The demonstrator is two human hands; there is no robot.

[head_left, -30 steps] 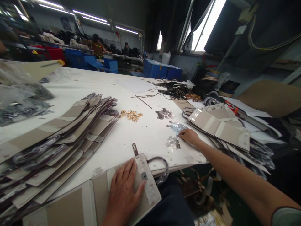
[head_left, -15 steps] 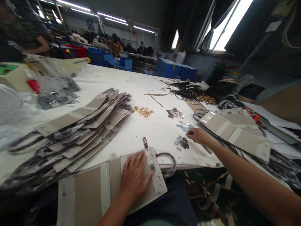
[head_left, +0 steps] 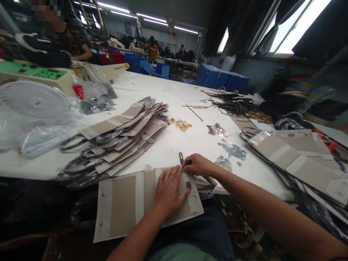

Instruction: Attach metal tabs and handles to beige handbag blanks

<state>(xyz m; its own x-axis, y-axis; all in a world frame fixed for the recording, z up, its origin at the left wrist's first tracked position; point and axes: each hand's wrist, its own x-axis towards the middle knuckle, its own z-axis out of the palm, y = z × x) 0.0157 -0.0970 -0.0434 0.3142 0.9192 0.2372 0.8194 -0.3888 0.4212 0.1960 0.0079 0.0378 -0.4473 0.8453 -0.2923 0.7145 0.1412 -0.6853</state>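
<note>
A beige bag panel [head_left: 116,203] with pale strips lies across my lap and the table's near edge. Spread flat on its right half is my left hand [head_left: 168,192], the thumb beside a small square metal plate [head_left: 188,185]. With fingertips pinched together, my right hand [head_left: 197,165] touches the panel's top right corner; whatever is in the pinch is too small to make out. Just beyond that corner a dark tab with a shiny metal end [head_left: 181,156] sticks out. Part of a plastic-wrapped handle [head_left: 208,190] shows under my right wrist.
Stacked bag panels [head_left: 136,134] lie left, more panels [head_left: 288,152] right. Between them are gold-coloured pieces [head_left: 183,125], dark metal plates [head_left: 218,129] and bluish plates [head_left: 235,151]. Black cords [head_left: 233,103] lie farther back. A white fan [head_left: 35,99] stands left; a co-worker [head_left: 73,43] is behind it.
My right hand has come from the bluish metal plates to the panel's top right corner. My left hand stays flat on the panel. The view has turned left.
</note>
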